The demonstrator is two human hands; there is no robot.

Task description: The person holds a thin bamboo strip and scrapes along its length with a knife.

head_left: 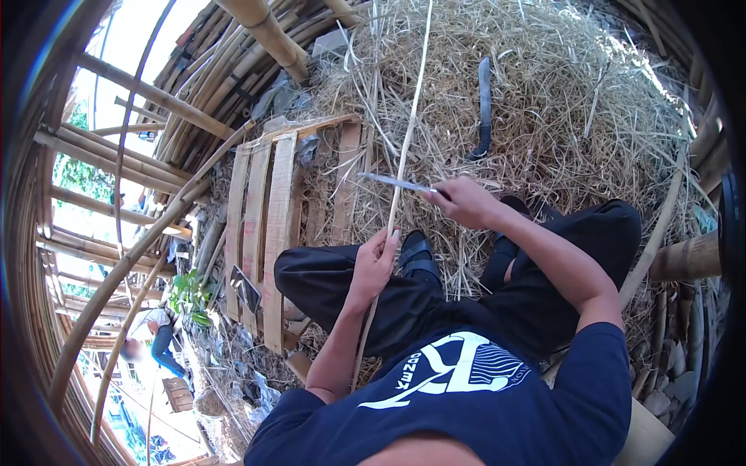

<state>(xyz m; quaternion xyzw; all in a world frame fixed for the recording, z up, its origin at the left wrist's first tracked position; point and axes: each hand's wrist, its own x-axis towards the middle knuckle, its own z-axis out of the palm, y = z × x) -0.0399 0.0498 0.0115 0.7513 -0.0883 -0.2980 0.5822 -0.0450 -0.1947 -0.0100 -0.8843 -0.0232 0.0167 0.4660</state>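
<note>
A long, thin bamboo strip (410, 128) runs from the top of the view down past my left knee. My left hand (376, 262) is closed around it, in front of my left leg. In my right hand (464, 203) is the dark handle of a knife (400, 184). Its blade points left and crosses the strip a little above my left hand; whether the edge touches the strip I cannot tell. Farther out, a machete (484, 109) with a dark wrapped handle lies on the heap of shavings.
Bamboo shavings (544, 101) cover the ground around my feet. A wooden pallet (278, 225) stands at my left, with a dark flat object (245, 290) on it. Bamboo poles (155, 97) frame the left side. Another person (161, 342) bends over at the lower left.
</note>
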